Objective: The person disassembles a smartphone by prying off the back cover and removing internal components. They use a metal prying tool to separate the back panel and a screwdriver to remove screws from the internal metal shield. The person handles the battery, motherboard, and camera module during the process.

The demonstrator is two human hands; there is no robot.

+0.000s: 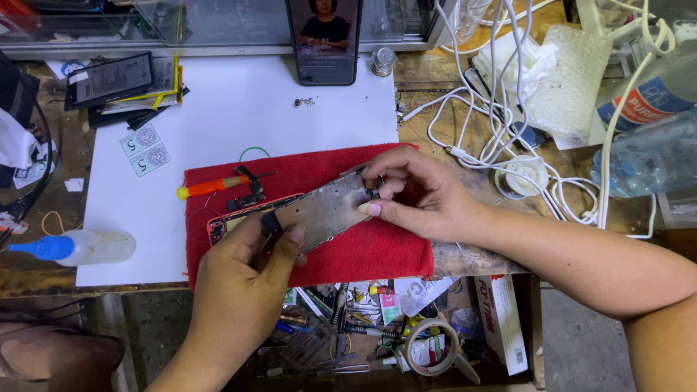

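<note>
Far left on your bench there's a squeeze bottle (pixel 83 247) with a blue nozzle, lying on its side at the edge of the white sheet (pixel 232 116). Up behind it sits a stack of flat phone parts (pixel 120 83), and two small paper slips (pixel 145 149) lie on the sheet nearby. Next comes the red cloth (pixel 377 254), with an orange-handled screwdriver (pixel 210 187) resting on its top left corner and a small dark part (pixel 247 197) just beside the tip.

Your left hand (pixel 239 290) comes up from below, fingers curled, thumb pressed onto the near end of the metal phone plate (pixel 323 210), so it's closed on that end. The plate is tilted, sitting over a pink phone frame (pixel 225 225) just above the cloth. Your right hand (pixel 417 196) pinches the plate's far end, thumb and fingertips closed on the top right corner.

Behind, a phone (pixel 324 40) stands upright with its screen lit, a little pile of screws (pixel 303 102) in front of it. Off to the right you've got a tangle of white cables (pixel 494 109), bubble wrap (pixel 573 80) and plastic bottles (pixel 646 145). The open drawer (pixel 363 327) below holds jumbled tools and a tape roll (pixel 432 348).
</note>
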